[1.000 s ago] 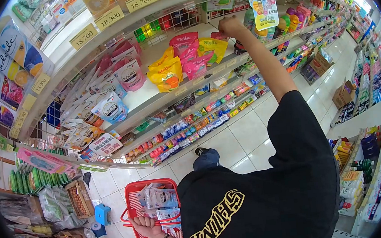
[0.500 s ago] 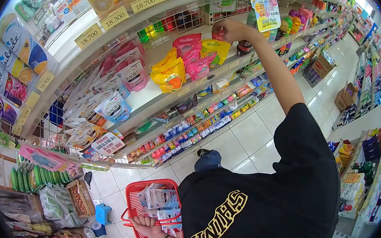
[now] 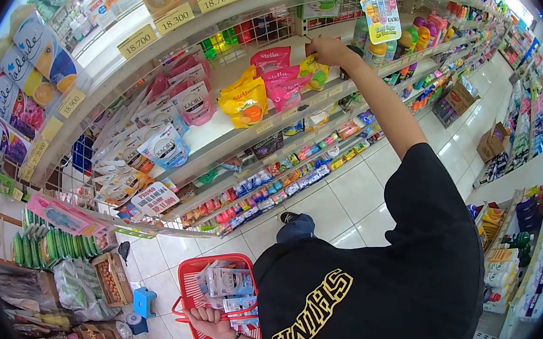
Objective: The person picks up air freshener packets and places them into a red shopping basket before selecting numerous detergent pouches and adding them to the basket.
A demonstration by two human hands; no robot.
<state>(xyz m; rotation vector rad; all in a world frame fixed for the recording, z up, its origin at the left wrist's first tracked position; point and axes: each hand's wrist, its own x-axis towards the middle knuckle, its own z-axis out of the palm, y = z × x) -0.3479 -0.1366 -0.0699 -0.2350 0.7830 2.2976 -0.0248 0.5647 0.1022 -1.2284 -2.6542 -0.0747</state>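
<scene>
My left hand [image 3: 211, 323] is closed round the handle of a red plastic shopping basket [image 3: 184, 284]. Inside the basket lie several pale Kaori packs [image 3: 229, 281]. My right hand [image 3: 328, 51] reaches over the shelf [image 3: 215, 130] with its fingers curled; what they hold, if anything, is hidden. Just below it stands a yellow Stella pouch [image 3: 316, 74]. Pink Stella pouches [image 3: 284, 88] and another yellow Stella pouch [image 3: 243, 103] stand to its left. A dark-lidded jar [image 3: 353, 50] is close to the right of my wrist.
Kaori pouches [image 3: 165, 147] fill the shelf's left part, beside a promo sign [image 3: 155, 199]. Price labels [image 3: 175, 18] line the upper shelf edge. A hanging Kaori card [image 3: 379, 15] is near my forearm. A blue stool [image 3: 144, 302] and cardboard boxes [image 3: 458, 100] stand on the tiled floor.
My right hand has shifted slightly down and its fingers have curled more. The yellow pouch beside it sits differently, more upright and further right. My left hand keeps its hold on the basket.
</scene>
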